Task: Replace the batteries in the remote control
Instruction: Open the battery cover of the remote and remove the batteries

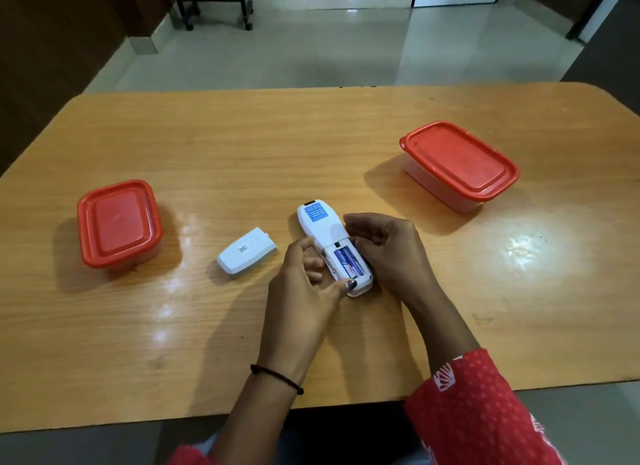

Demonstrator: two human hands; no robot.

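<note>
Currently: remote control (320, 227) lies back-up near the middle of the worktop (242, 146), label end away from the person, compartment end toward them. Battery cover (247, 256) is off and set down just to the left, apart from the remote, presumably out of the way yet in reach for refitting. Compartment open; batteries (346, 261) in blue-purple wrap sit side by side inside it. Left hand (304, 284): grip closed on the remote's near end, thumb pressed at the bottom edge, other fingers curled against the left side. This looks like bracing, so the body does not slide while the cells are worked. Right hand (388, 250): fingers curled at the compartment's right rim, grip partly closed; cannot tell whether it pinches a battery or only steadies the casing. Two red-lidded containers, one far left (119, 222), one far right (459, 163), both lidded, no hand on them, contents not visible. Judgement: whether these cells are old or fresh cannot be told; cover not yet refitted.
</note>
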